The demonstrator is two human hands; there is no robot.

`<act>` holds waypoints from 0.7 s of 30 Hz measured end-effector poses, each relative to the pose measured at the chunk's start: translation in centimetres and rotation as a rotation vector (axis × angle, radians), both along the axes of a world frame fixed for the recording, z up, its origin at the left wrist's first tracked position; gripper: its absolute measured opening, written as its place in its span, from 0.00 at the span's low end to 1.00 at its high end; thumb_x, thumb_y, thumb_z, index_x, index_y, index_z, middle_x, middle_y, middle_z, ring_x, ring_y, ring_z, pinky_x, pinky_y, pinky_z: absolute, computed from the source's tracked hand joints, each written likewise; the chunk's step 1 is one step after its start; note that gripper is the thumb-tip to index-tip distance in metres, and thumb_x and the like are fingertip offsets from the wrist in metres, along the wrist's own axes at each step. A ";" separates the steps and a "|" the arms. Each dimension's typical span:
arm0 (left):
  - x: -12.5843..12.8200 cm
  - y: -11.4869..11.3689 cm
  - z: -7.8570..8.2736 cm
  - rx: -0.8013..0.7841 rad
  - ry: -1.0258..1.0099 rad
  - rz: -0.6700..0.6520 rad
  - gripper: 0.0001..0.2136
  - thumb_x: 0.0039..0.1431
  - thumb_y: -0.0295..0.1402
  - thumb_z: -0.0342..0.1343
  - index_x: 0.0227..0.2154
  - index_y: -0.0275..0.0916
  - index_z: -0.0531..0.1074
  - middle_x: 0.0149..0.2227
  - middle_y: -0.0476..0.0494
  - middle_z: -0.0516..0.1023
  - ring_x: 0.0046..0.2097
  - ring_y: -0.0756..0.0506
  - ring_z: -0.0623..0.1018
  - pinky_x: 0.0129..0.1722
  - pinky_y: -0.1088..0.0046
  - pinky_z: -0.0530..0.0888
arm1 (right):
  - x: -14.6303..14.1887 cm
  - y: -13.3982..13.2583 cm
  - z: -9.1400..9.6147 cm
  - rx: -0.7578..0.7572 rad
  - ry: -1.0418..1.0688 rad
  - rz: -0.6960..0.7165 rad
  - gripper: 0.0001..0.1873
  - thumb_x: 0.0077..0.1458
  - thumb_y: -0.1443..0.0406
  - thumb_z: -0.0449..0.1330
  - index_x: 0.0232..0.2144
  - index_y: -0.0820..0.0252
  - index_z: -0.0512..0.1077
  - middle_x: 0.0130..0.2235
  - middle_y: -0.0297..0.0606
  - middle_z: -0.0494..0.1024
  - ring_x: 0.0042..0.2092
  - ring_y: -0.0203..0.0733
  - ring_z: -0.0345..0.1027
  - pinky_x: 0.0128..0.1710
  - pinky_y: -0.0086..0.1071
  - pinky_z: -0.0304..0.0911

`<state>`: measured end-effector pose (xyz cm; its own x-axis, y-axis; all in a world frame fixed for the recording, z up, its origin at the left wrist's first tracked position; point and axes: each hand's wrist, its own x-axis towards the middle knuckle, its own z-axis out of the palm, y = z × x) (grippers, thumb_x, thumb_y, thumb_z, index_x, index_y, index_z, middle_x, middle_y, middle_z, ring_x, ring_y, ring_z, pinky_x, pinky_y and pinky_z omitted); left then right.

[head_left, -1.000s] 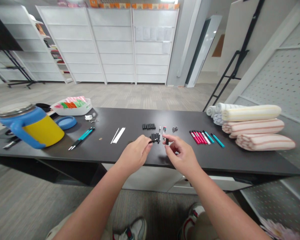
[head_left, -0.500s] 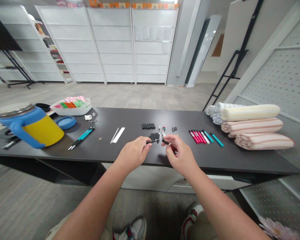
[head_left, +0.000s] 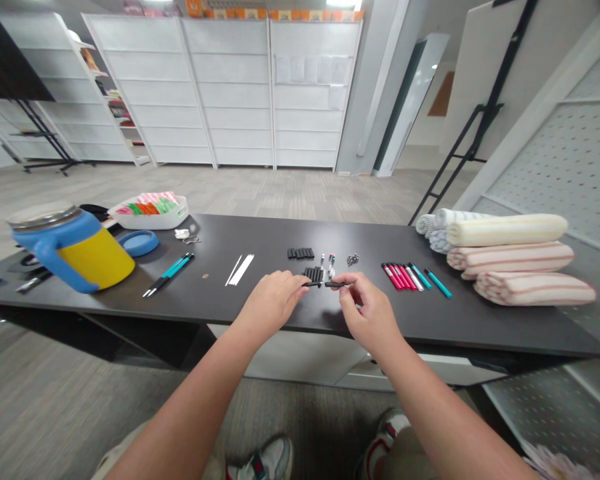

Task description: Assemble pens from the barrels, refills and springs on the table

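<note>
My left fingers [head_left: 298, 284] pinch a black rod [head_left: 311, 285]; my right fingers [head_left: 354, 283] grasp a black tube [head_left: 335, 285], its end facing the rod. Just beyond my left fingers lie barrels [head_left: 313, 274].

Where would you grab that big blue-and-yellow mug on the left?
Probably by its blue handle, coming from the near side of the desk: the handle faces that way, standing out from the mug, whose body looks broad to grasp.
</note>
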<state>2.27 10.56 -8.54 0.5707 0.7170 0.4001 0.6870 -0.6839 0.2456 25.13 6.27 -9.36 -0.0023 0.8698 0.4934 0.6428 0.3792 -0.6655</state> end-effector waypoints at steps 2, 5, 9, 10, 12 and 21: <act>0.0 -0.1 0.0 0.004 0.012 0.006 0.14 0.77 0.38 0.46 0.53 0.41 0.74 0.41 0.43 0.78 0.43 0.41 0.75 0.44 0.63 0.71 | 0.0 0.0 0.1 0.018 0.001 -0.007 0.11 0.65 0.64 0.55 0.46 0.55 0.75 0.28 0.30 0.76 0.27 0.38 0.68 0.30 0.32 0.61; 0.0 -0.1 -0.1 0.012 0.011 0.009 0.14 0.77 0.38 0.47 0.53 0.41 0.75 0.41 0.42 0.78 0.43 0.41 0.75 0.45 0.63 0.71 | 0.0 -0.1 0.1 0.032 0.012 -0.006 0.11 0.65 0.65 0.55 0.46 0.55 0.75 0.31 0.32 0.78 0.28 0.39 0.69 0.30 0.33 0.62; 0.0 0.0 -0.2 0.021 -0.008 0.020 0.13 0.77 0.37 0.48 0.53 0.41 0.75 0.41 0.42 0.77 0.43 0.41 0.76 0.45 0.64 0.72 | 0.0 -0.1 0.1 0.044 0.025 -0.018 0.11 0.66 0.65 0.55 0.46 0.54 0.75 0.32 0.34 0.79 0.27 0.39 0.69 0.30 0.33 0.63; 0.0 0.0 -0.2 0.022 -0.012 0.023 0.13 0.77 0.37 0.48 0.53 0.41 0.75 0.41 0.43 0.77 0.43 0.41 0.76 0.45 0.64 0.72 | 0.0 -0.1 0.1 0.044 0.029 -0.023 0.11 0.66 0.65 0.55 0.47 0.54 0.75 0.32 0.33 0.79 0.27 0.39 0.68 0.30 0.33 0.63; 0.0 0.0 -0.2 0.022 -0.013 0.024 0.13 0.76 0.37 0.48 0.54 0.41 0.75 0.41 0.43 0.77 0.43 0.41 0.75 0.45 0.64 0.72 | 0.0 0.0 0.0 0.039 0.037 -0.021 0.11 0.66 0.65 0.55 0.47 0.54 0.75 0.33 0.33 0.80 0.27 0.39 0.68 0.30 0.33 0.63; 0.1 -0.3 0.0 0.013 0.021 0.003 0.13 0.77 0.37 0.48 0.53 0.40 0.75 0.41 0.43 0.77 0.44 0.41 0.76 0.46 0.65 0.73 | -0.1 0.0 -0.3 0.037 -0.074 0.085 0.12 0.68 0.64 0.55 0.50 0.55 0.75 0.38 0.37 0.82 0.30 0.40 0.70 0.33 0.34 0.64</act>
<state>2.34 10.28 -8.57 0.5769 0.7136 0.3975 0.6940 -0.6848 0.2222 25.03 6.27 -9.64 -0.1132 0.8462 0.5207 0.6543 0.4579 -0.6019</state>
